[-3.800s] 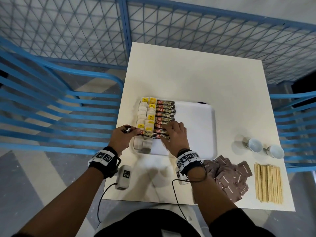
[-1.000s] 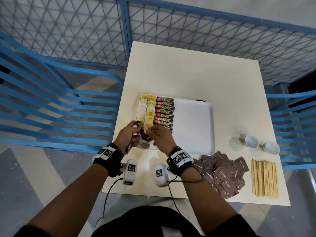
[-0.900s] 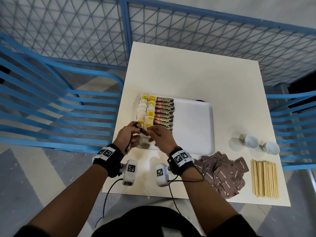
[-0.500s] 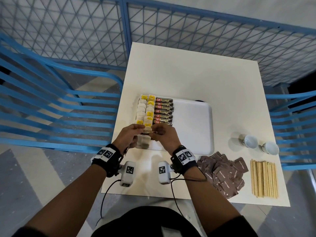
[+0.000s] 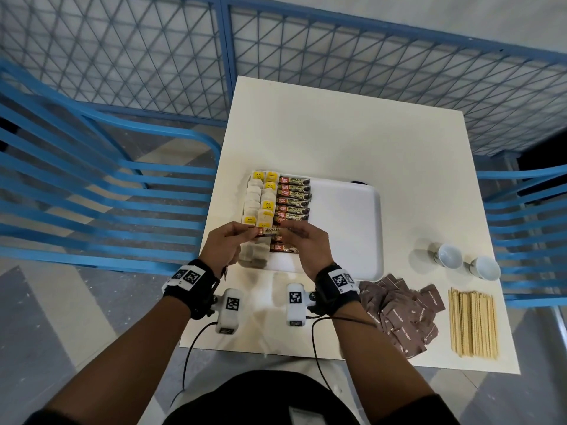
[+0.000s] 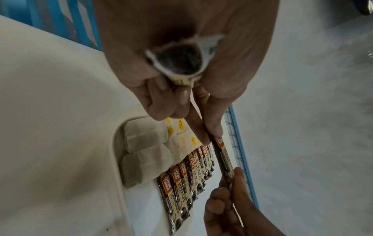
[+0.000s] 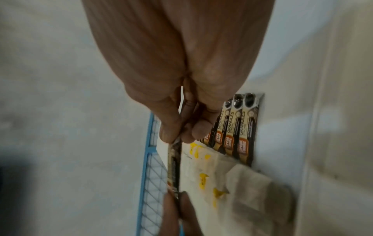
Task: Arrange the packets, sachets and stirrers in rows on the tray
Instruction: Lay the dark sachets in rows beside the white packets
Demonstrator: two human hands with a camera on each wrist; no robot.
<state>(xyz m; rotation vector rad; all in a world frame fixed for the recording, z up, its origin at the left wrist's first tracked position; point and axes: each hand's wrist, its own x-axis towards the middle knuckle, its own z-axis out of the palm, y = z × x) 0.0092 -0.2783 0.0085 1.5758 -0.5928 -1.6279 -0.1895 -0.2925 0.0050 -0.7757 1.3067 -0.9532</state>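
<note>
A brown coffee sachet (image 5: 271,231) marked GRANULES hangs level above the near-left part of the white tray (image 5: 346,225). My left hand (image 5: 228,243) pinches its left end and my right hand (image 5: 306,240) pinches its right end. In the left wrist view the thumb and forefinger of the left hand (image 6: 210,135) pinch the sachet (image 6: 222,156), and a crumpled tea bag (image 6: 179,60) is tucked in the palm. The right hand (image 7: 179,135) grips the same sachet (image 7: 173,166) edge-on. On the tray lie two columns of tea bags (image 5: 254,197) and a row of coffee sachets (image 5: 293,199).
A heap of brown sugar packets (image 5: 399,314) and a bundle of wooden stirrers (image 5: 472,323) lie on the table near its front right edge. Two small white cups (image 5: 449,256) stand behind them. Blue chairs flank the table, with a mesh fence behind.
The sachet, held tilted between both hands a second ago, now lies level with one hand at each end. Both hands have moved slightly forward over the tray's near edge.
</note>
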